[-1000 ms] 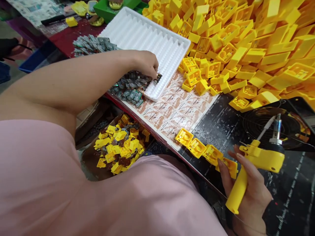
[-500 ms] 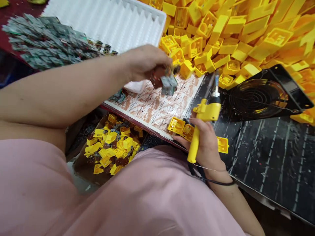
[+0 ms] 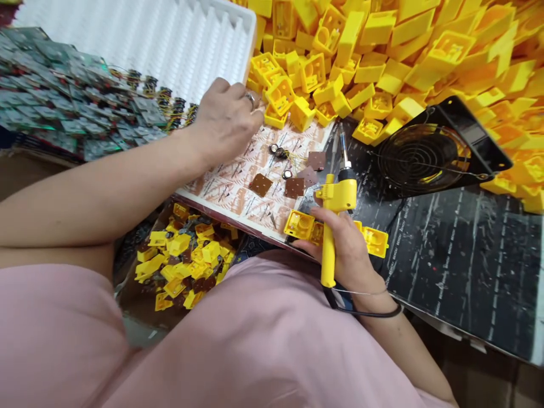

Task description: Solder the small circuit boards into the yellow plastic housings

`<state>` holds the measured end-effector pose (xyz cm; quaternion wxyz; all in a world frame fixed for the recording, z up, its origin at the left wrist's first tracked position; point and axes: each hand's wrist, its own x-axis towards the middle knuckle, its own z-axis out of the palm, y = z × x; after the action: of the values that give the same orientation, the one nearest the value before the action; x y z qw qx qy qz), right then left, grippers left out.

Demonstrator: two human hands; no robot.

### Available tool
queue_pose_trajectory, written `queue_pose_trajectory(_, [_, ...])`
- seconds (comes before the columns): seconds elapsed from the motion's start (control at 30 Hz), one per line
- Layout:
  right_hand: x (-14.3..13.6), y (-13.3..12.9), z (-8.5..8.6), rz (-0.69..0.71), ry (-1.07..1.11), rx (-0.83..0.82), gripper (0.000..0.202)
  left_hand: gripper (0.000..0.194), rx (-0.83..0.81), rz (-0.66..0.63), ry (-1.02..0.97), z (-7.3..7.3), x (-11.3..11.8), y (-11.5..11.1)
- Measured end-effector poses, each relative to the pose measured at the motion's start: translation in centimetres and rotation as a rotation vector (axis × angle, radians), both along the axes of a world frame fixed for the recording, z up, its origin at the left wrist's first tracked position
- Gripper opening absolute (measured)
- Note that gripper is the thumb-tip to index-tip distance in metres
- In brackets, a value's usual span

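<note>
Four brown boards (image 3: 294, 187) lie on printed paper (image 3: 238, 181). Right hand (image 3: 344, 249), fingers wrapped around yellow iron (image 3: 334, 221); left hand (image 3: 225, 122), fingers curled, grip unclear, beside yellow housings (image 3: 297, 90).

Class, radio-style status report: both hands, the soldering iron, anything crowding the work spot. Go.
Right hand gripping soldering iron. Left hand at yellow housings, holding nothing visible. Brown boards loose on patterned sheet.

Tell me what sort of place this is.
Most likely a small electronics assembly bench. The right hand grips a yellow soldering iron, a stack of small circuit boards sits at the left by the left hand, and a heap of yellow plastic housings surrounds a black fan.
</note>
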<state>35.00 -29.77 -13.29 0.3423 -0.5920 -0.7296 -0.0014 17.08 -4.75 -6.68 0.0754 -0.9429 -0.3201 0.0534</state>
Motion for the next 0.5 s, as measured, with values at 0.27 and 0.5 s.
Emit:
queue_pose_trajectory(0.27, [1.3, -1.9, 0.4, -0.104, 0.131, 0.037, 0.07, 0.05, -0.17, 0.107, -0.07, -1.1, 0.9, -4.1])
queue_pose_trajectory(0.5, [1.9, -1.4, -0.3, 0.005, 0.019, 0.008, 0.055, 0.025, -0.413, 0.124, -0.25, -2.7, -1.3, -4.0])
